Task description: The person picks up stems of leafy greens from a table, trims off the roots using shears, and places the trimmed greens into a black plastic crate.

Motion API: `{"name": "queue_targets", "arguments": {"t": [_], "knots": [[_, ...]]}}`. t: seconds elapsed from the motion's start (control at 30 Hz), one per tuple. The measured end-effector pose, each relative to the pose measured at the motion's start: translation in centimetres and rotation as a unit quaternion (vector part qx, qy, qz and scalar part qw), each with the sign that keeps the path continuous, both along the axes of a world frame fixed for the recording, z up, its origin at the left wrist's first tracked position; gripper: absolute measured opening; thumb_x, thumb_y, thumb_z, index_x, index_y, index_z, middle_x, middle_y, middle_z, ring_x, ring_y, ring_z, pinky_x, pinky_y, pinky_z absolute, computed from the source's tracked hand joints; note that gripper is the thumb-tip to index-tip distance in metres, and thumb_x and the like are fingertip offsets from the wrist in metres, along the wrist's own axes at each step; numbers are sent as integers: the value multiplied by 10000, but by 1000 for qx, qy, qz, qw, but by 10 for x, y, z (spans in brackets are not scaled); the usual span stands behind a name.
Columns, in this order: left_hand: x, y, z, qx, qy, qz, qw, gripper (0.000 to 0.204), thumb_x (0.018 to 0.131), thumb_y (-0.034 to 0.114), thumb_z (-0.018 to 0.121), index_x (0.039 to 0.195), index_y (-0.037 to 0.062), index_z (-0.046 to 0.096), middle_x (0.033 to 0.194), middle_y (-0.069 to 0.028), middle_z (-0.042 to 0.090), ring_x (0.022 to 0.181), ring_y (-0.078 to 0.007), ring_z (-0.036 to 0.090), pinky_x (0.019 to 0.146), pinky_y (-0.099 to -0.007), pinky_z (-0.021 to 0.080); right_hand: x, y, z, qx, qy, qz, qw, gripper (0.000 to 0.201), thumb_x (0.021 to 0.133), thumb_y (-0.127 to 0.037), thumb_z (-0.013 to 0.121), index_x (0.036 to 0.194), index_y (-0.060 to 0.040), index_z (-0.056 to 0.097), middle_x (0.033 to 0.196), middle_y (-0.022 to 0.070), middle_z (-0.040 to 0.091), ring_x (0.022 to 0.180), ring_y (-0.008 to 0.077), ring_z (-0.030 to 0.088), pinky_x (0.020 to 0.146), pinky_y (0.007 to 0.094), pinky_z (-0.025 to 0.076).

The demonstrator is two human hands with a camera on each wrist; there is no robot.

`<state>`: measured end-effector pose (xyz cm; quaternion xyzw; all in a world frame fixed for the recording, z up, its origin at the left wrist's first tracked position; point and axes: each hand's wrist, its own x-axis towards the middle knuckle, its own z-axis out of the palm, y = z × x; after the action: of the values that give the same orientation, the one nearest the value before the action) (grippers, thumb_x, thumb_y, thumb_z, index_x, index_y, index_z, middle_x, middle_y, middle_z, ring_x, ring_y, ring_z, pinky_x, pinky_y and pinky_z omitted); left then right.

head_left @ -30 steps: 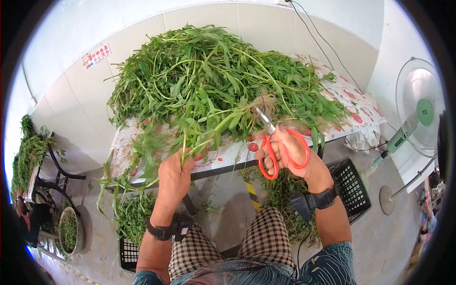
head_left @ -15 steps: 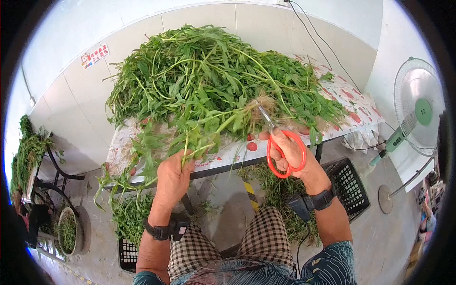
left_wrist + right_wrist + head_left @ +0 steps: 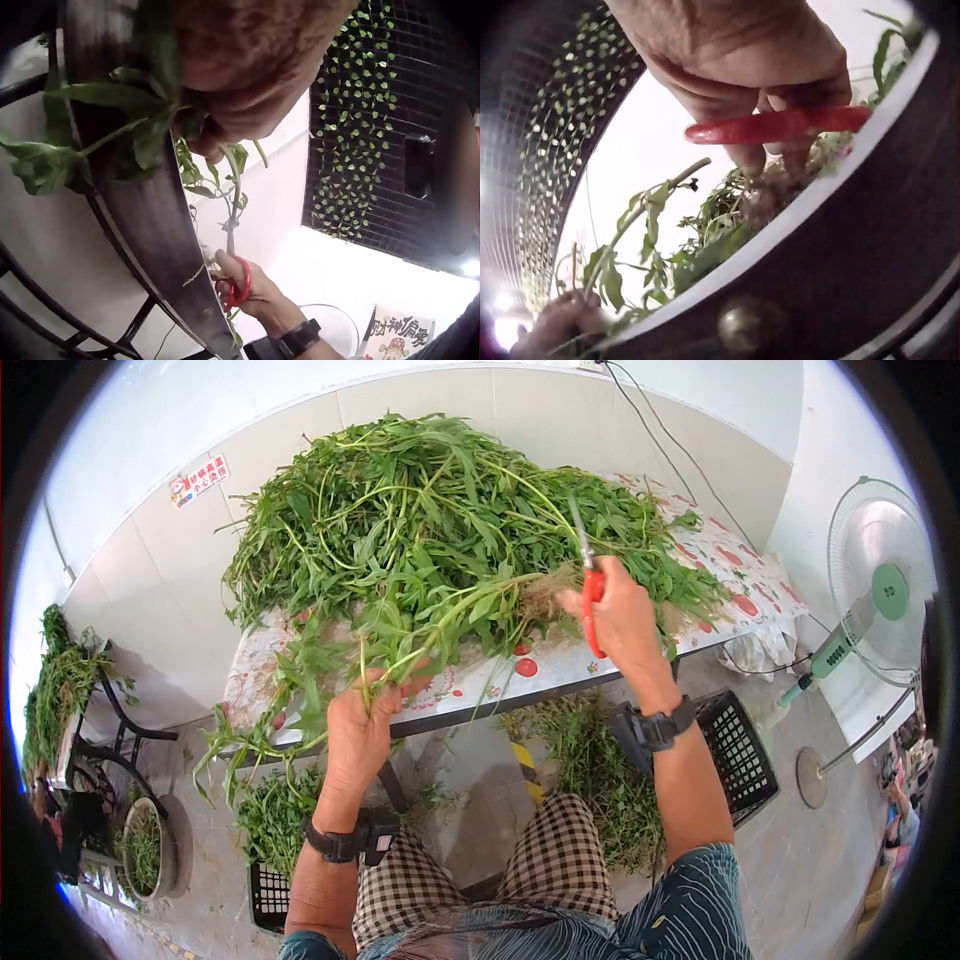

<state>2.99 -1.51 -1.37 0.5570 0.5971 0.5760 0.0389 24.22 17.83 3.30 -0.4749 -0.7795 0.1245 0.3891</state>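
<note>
My left hand (image 3: 358, 735) grips a bunch of green leafy stems (image 3: 440, 625) at the table's front edge. The bunch stretches right to a brownish tuft of fine roots (image 3: 543, 596). At that tuft is my right hand (image 3: 625, 622), which keeps hold of red-handled scissors (image 3: 592, 600) with the blades pointing up and away over the leaves. In the right wrist view the fingertips reach down into the roots below the red handle (image 3: 780, 126). Seen from the left wrist, cut-looking stem ends (image 3: 232, 169) stick out past the left fingers.
A large heap of leafy plants (image 3: 400, 510) covers much of the patterned tablecloth (image 3: 745, 585). Below the table lie more greens (image 3: 600, 770) and a black crate (image 3: 735, 760). A standing fan (image 3: 890, 590) is at the right, a round tub (image 3: 150, 850) at the left.
My right hand has moved up and turned over, so the scissors swing away from the roots and the fingers come onto the tuft. The left hand stays nearly in place on the stems.
</note>
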Motion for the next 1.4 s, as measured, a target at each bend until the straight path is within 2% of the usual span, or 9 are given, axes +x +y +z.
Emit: {"name": "queue_targets", "arguments": {"t": [0.17,0.3,0.4,0.53,0.83,1.0,1.2,1.3,1.4], "knots": [[-12,-1,-9,-43,88,33,995,185,895,174,508,929,7,580,626,-95,566,570,-205,549,554,-295,444,-11,24,-26,-91,233,129,960,341,702,-64,613,1028,3,537,759,93,615,630,169,590,559,268,446],[-7,1,-6,-49,90,58,993,170,887,152,511,954,10,578,625,-101,568,577,-226,570,553,-309,449,13,20,-21,-147,364,187,900,332,703,-26,615,1023,-24,526,710,0,530,503,76,476,438,221,376],[-10,3,-12,-45,74,60,994,307,936,256,453,912,-29,565,614,-40,484,584,-122,443,553,-265,382,48,10,-19,-152,432,199,866,322,727,-21,609,1034,-39,514,713,-8,515,504,72,462,433,223,382],[-10,3,-11,-53,84,59,993,246,926,191,471,920,-38,562,635,-40,499,596,-127,452,565,-262,389,110,-5,-36,-200,478,265,813,340,757,-4,595,1079,-42,494,787,6,529,563,73,491,481,225,419],[-15,6,-18,-40,48,42,997,205,905,162,491,924,-17,590,672,-18,544,646,-98,505,589,-230,408,213,-46,-118,-187,320,57,927,338,749,-99,614,1060,-20,508,790,14,544,566,77,482,507,196,378],[-19,8,-21,-41,40,24,998,316,926,262,492,1013,-25,592,716,-3,550,649,-79,470,589,-226,382,225,-39,-162,-251,257,-69,931,335,796,-157,615,1064,5,495,754,55,570,555,89,488,495,209,384],[-17,5,-16,-100,125,91,983,254,909,217,509,967,-13,600,746,-21,570,684,-89,496,610,-235,406,206,-38,-148,-145,310,-90,935,283,811,-199,621,998,-7,533,707,18,556,507,57,454,439,192,349],[-15,6,-20,-74,60,91,991,199,826,166,570,953,16,604,676,-61,588,643,-142,539,601,-280,434,181,-42,-128,-167,317,-30,933,258,819,-174,610,1003,-15,526,702,14,551,509,33,434,439,173,333],[-19,7,-18,-82,169,115,975,233,857,177,538,990,-8,585,662,-116,607,636,-233,598,590,-321,451,154,-50,-108,-175,313,66,931,249,811,-120,589,1027,-18,515,720,9,553,529,31,446,450,168,341]]}}
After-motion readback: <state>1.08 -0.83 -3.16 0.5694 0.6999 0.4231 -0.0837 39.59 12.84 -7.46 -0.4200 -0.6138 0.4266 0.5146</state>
